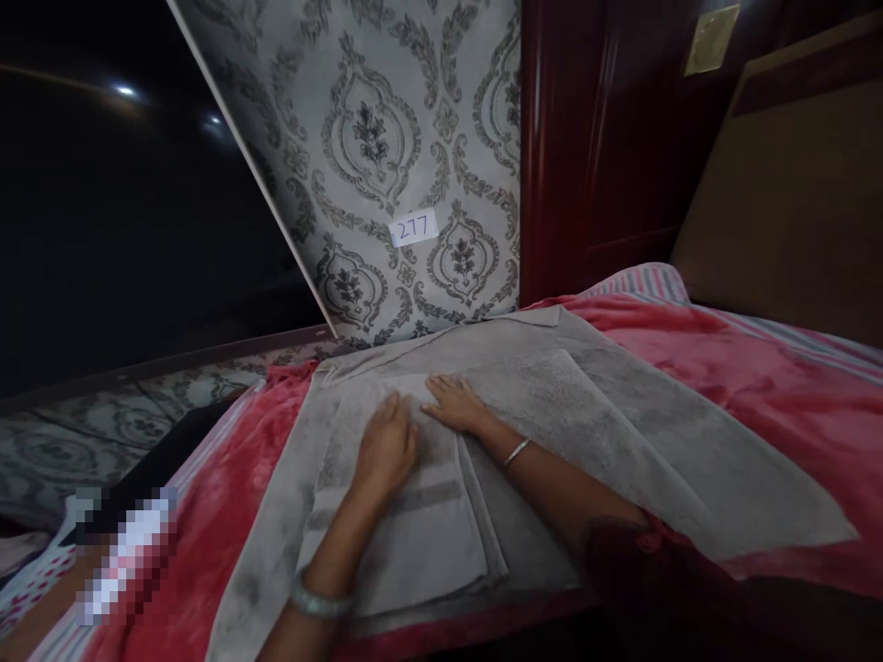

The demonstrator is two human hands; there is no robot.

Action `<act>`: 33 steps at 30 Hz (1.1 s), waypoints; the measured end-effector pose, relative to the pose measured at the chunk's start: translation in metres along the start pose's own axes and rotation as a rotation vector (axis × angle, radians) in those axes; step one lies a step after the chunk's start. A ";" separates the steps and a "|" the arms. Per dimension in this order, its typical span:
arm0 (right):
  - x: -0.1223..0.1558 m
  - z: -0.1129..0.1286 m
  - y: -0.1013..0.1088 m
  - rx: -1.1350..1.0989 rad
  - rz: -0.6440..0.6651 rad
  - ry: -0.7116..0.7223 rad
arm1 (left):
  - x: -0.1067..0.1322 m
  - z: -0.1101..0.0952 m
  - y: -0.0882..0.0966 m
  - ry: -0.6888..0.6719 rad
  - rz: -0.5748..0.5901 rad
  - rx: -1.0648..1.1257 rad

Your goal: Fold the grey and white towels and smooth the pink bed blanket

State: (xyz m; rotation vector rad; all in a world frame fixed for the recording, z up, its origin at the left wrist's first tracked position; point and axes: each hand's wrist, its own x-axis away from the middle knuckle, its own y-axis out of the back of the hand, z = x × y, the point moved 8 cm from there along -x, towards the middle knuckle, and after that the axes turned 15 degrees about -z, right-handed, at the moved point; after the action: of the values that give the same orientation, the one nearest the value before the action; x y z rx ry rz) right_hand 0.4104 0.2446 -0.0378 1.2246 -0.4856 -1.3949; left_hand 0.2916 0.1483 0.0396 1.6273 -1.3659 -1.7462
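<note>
A folded grey towel (pixel 424 542) with a darker woven band lies on a larger piece of grey cloth (pixel 745 496) spread out flat. On the towel's upper part rests my left hand (pixel 387 446), its fingers bent downward and blurred, so their grip does not show clearly. Just to its right, my right hand (pixel 453 403) lies palm down with fingers stretched out, at the towel's top right corner. Another flat grey layer (pixel 552 395) extends to the right, partly under my right forearm.
Beneath the grey cloth is a red blanket (pixel 779 377) with a striped edge. A large dark screen (pixel 138 202) stands at the left. Patterned wallpaper with a "277" label (pixel 414 227) is behind, and a cardboard panel (pixel 793 202) leans at the right. Pixelated blocks cover an area lower left.
</note>
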 end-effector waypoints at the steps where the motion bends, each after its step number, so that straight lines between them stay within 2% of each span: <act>1: 0.000 0.000 0.001 -0.004 -0.008 -0.003 | -0.008 0.010 -0.011 0.038 0.027 -0.096; 4: 0.000 -0.001 0.002 -0.003 -0.037 -0.014 | -0.005 0.029 -0.049 0.094 0.122 -0.259; 7: -0.001 -0.002 0.002 0.003 -0.053 -0.012 | 0.011 0.033 -0.069 0.081 0.141 -0.294; 13: -0.002 -0.002 0.004 0.021 -0.078 -0.014 | 0.011 0.033 -0.067 0.057 0.138 -0.287; 17: -0.001 -0.013 0.014 0.073 -0.073 -0.023 | 0.007 0.033 -0.065 0.059 0.124 -0.303; 20: 0.007 -0.038 0.032 0.157 -0.058 -0.078 | 0.007 0.033 -0.064 0.054 0.100 -0.302; 23: 0.029 -0.079 0.059 0.244 -0.034 -0.198 | 0.007 0.034 -0.065 0.060 0.092 -0.280; 26: 0.066 -0.122 0.090 0.310 -0.048 -0.297 | 0.006 0.034 -0.065 0.065 0.089 -0.274; 30: 0.128 -0.177 0.128 0.387 -0.081 -0.479 | 0.005 0.032 -0.062 0.052 0.069 -0.272; 33: 0.163 -0.198 0.148 0.370 -0.096 -0.497 | 0.002 0.028 -0.059 0.009 0.059 -0.247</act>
State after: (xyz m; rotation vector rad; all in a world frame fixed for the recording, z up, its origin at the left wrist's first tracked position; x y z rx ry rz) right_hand 0.6833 0.1302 -0.0485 1.1936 -1.0794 -1.7518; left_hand 0.2850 0.1839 -0.0151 1.4442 -1.1309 -1.7909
